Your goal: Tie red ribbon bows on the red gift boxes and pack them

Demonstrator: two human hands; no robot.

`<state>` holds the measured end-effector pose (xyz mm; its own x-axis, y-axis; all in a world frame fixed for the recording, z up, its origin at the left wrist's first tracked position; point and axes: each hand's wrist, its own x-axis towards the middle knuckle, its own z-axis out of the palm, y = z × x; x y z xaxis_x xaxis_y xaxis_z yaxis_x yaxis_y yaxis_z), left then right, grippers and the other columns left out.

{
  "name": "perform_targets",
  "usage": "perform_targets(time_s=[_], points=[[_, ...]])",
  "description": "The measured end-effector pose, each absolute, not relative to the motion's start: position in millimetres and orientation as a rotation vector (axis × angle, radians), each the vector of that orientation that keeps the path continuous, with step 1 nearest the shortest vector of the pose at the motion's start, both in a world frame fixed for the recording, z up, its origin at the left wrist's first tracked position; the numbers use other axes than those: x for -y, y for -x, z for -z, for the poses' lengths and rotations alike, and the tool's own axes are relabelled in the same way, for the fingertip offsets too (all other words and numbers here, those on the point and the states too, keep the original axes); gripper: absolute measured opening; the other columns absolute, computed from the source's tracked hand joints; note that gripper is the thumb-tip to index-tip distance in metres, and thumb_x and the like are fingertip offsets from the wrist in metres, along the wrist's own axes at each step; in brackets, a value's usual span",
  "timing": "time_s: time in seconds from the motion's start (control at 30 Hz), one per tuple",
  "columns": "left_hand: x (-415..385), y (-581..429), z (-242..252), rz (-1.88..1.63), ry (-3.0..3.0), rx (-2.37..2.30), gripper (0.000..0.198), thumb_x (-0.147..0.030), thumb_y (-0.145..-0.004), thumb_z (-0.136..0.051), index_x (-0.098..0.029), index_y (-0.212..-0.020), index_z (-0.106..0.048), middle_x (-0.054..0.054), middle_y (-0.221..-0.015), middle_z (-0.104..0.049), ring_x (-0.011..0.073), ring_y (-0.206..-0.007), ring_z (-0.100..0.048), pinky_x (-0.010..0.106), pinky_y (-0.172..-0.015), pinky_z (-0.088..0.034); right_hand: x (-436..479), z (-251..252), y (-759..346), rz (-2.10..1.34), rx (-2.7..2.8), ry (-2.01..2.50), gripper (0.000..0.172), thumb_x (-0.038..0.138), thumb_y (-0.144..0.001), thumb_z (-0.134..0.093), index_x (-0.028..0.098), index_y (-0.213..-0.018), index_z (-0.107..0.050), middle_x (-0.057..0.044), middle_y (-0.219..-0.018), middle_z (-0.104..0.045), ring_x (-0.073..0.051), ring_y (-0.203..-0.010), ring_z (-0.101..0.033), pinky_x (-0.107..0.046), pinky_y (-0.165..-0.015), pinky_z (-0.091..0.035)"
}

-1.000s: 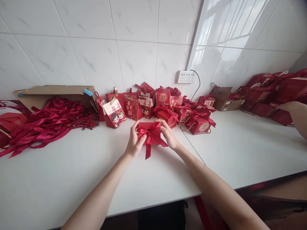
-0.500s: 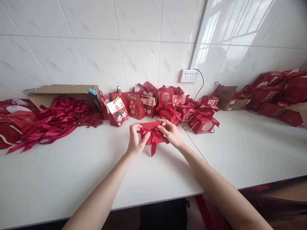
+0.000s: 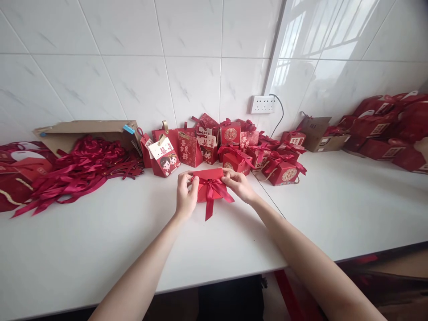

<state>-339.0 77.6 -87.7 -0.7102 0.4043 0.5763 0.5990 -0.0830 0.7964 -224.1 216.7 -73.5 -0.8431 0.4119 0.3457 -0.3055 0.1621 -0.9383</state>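
A small red gift box (image 3: 207, 173) with a dark red ribbon bow (image 3: 210, 191) across its front is on the white table. One ribbon tail hangs down the front and another slants to the right. My left hand (image 3: 187, 192) is closed around the box's left side, thumb in front by the end of a bow loop. At the upper right side my right hand (image 3: 238, 183) pinches the box, with its thumb on the bow's right part. The fingers behind the box are partly hidden.
Behind stand several red gift boxes (image 3: 285, 173) and a box with a cartoon couple (image 3: 166, 157). Loose red ribbons (image 3: 83, 174) spill from a cardboard box (image 3: 90, 126) at the left. More red boxes (image 3: 374, 127) are piled at the right. A power strip (image 3: 262, 104) is on the wall.
My left thumb has moved left off the bow's middle to the box's left side. The ribbon tails now hang more spread out, and my right hand has shifted slightly along the box's edge.
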Motion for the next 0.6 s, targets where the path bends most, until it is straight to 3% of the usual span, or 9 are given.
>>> perform_targets(time_s=[0.17, 0.3, 0.43, 0.6], points=[[-77.8, 340.4, 89.9, 1.876, 1.114, 1.975, 0.017, -0.029, -0.084, -0.047, -0.02, -0.07, -0.042, 0.004, -0.094, -0.053, 0.0144, -0.088, -0.053, 0.028, -0.08, -0.046, -223.6, 79.1, 228.5, -2.056, 1.724, 0.026, 0.029, 0.036, -0.071, -0.065, 0.017, -0.055, -0.049, -0.007, -0.115, -0.058, -0.021, -0.093, -0.057, -0.034, -0.081, -0.045], [-78.4, 341.4, 91.9, 1.856, 1.15, 1.927, 0.017, -0.029, -0.083, -0.049, -0.02, -0.069, -0.042, 0.004, -0.093, -0.053, 0.015, -0.088, -0.053, 0.029, -0.079, -0.045, -223.1, 80.8, 232.8, -2.007, 1.741, 0.073, 0.022, 0.035, -0.074, -0.061, 0.017, -0.064, -0.051, -0.007, -0.1, -0.06, -0.018, -0.085, -0.057, -0.036, -0.081, -0.046], [-79.6, 340.8, 94.2, 1.938, 1.122, 1.926, 0.013, -0.029, -0.082, -0.051, -0.021, -0.076, -0.042, 0.005, -0.097, -0.054, 0.0152, -0.091, -0.054, 0.031, -0.083, -0.046, -214.0, 80.0, 229.3, -1.396, 1.676, 0.307, 0.014, 0.031, -0.079, -0.053, 0.022, -0.086, -0.046, -0.004, -0.093, -0.055, -0.018, -0.084, -0.055, -0.038, -0.079, -0.046], [-81.5, 340.6, 96.2, 2.033, 1.084, 1.91, 0.02, -0.031, -0.082, -0.052, -0.022, -0.097, -0.043, 0.006, -0.105, -0.053, 0.0151, -0.095, -0.055, 0.033, -0.086, -0.047, -201.2, 77.4, 218.0, -0.368, 2.011, -0.363, 0.028, 0.013, -0.069, -0.049, 0.02, -0.095, -0.048, -0.01, -0.102, -0.05, -0.023, -0.097, -0.05, -0.04, -0.08, -0.045]])
